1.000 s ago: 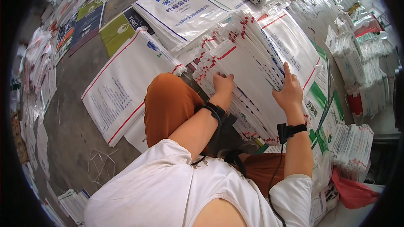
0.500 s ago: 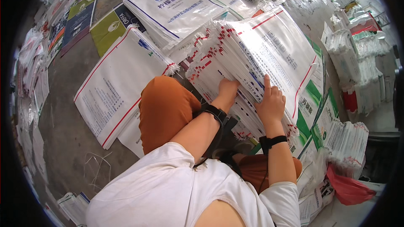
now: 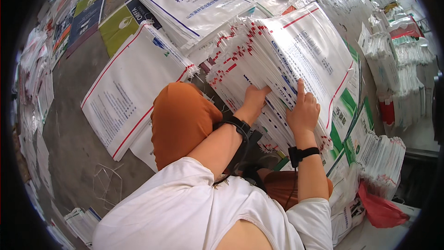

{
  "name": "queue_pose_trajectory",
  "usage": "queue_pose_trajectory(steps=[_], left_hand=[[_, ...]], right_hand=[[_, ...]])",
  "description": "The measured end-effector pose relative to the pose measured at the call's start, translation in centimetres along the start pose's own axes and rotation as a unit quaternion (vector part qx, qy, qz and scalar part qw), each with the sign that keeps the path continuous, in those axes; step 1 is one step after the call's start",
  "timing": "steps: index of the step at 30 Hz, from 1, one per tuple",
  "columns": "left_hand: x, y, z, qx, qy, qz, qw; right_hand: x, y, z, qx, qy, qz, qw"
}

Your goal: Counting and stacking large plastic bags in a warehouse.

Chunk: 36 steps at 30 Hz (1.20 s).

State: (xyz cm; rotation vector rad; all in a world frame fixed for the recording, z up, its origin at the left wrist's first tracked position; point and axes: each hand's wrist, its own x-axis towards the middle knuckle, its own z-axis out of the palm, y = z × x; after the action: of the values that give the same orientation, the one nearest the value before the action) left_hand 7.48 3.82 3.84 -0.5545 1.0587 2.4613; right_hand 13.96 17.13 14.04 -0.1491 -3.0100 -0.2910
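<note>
A thick, fanned stack of white printed sacks with red edge stripes [image 3: 314, 51] leans in front of me, its layered edges turned toward my left side. My left hand [image 3: 255, 102] is closed at those edges, its fingertips partly hidden among the layers. On the top sack rests my right hand [image 3: 304, 113], index finger stretched out and the other fingers loosely bent, thumb near the stack's edge. A separate pile of white sacks [image 3: 125, 92] lies left of my orange-clad knee [image 3: 182, 115].
Piles of white sacks with a blue border [image 3: 185, 7] lie beyond. Green-and-white sacks [image 3: 344, 111] are under the stack's right side. Bundled sacks [image 3: 381, 157] and a red plastic bag [image 3: 381, 206] sit at the right. Loose strapping [image 3: 107, 183] lies on the grey floor at left.
The fanned stack and both hands appear slightly farther right, with the view itself shifted a little. The hands keep nearly the same pose on the stack.
</note>
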Motion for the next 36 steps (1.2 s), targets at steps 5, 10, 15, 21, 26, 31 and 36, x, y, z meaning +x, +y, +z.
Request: queue_pose_trajectory(steps=[5, 10, 15, 21, 26, 31, 36], left_hand=[[0.2, 0.5, -1.0, 0.0, -0.048, -0.026, 0.998], [-0.5, 1.0, -1.6, -0.048, -0.128, -0.054, 0.989], [0.4, 0.8, -2.2, -0.058, -0.137, -0.069, 0.986], [-0.5, 1.0, -0.8, -0.064, -0.155, -0.043, 0.985], [-0.8, 1.0, -0.8, -0.07, -0.143, -0.035, 0.987], [-0.2, 1.1, -1.4, -0.084, -0.171, -0.081, 0.978], [0.0, 1.5, -1.2, -0.036, -0.176, -0.069, 0.981]], right_hand=[[-0.1, 0.2, -0.2, -0.001, -0.002, -0.014, 1.0], [0.1, 1.3, -0.8, 0.004, -0.012, -0.013, 1.0], [0.2, 1.1, -1.6, 0.022, -0.008, -0.026, 0.999], [0.3, 0.8, -2.3, 0.006, -0.01, -0.015, 1.0], [0.5, 1.1, -2.0, -0.015, 0.022, -0.034, 0.999], [1.0, 1.4, -2.2, 0.012, -0.003, -0.009, 1.0], [1.0, 1.5, -2.3, 0.023, -0.002, -0.019, 1.0]])
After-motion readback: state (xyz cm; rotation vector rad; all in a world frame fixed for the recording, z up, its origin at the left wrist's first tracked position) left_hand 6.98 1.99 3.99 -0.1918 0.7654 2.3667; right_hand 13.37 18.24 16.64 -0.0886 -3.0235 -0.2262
